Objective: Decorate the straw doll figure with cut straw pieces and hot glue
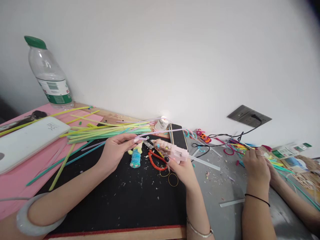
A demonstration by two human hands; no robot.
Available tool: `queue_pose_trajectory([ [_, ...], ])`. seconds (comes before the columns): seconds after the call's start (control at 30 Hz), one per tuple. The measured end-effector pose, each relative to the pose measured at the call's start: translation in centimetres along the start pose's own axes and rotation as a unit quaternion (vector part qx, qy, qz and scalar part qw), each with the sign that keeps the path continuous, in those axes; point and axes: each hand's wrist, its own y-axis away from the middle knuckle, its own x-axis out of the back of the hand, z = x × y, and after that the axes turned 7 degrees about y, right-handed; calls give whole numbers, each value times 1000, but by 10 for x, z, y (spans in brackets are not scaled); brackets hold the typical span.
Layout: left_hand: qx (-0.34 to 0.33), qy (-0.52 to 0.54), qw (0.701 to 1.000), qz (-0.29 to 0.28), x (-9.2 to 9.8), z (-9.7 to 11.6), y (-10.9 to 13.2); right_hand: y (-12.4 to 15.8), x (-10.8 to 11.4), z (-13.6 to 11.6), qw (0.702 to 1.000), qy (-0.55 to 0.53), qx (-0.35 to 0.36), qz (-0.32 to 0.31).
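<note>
My left hand (117,148) pinches the end of a pale lilac pipe cleaner (160,131) over a black mat (125,196). My right hand (182,168) is wrapped round a pink glue gun (171,149), its nozzle pointing left toward the pinched end. A clear glue stick (205,163) juts out of the gun's back. Just below the fingertips lies a small blue and yellow fuzzy figure (136,157). Red-handled pliers (156,161) lie beside it.
A bundle of green and yellow pipe cleaners (105,131) lies behind the mat. A plastic bottle (50,78) and a white power bank (27,140) sit left. A phone (178,136) and a wall socket (248,116) are behind. Another person's hands (257,166) work coloured pipe cleaners right.
</note>
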Motion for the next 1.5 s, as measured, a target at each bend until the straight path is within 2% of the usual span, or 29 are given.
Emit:
queue_pose_trajectory([
  [0.03,0,-2,1000,-2,-1,-1,1,1,-12,0,999,-22,-4,-27],
  [0.1,3,-6,1000,-6,-2,-2,1,3,-22,3,997,-48,-14,-67],
  [0.37,23,-16,999,-17,-8,-2,5,6,-23,11,989,-87,-15,-115],
  [0.9,13,-40,999,-4,-8,-1,7,8,-24,18,994,71,8,-85],
  [1.5,-21,-33,999,-7,-5,-4,2,9,-19,20,996,75,11,-53],
])
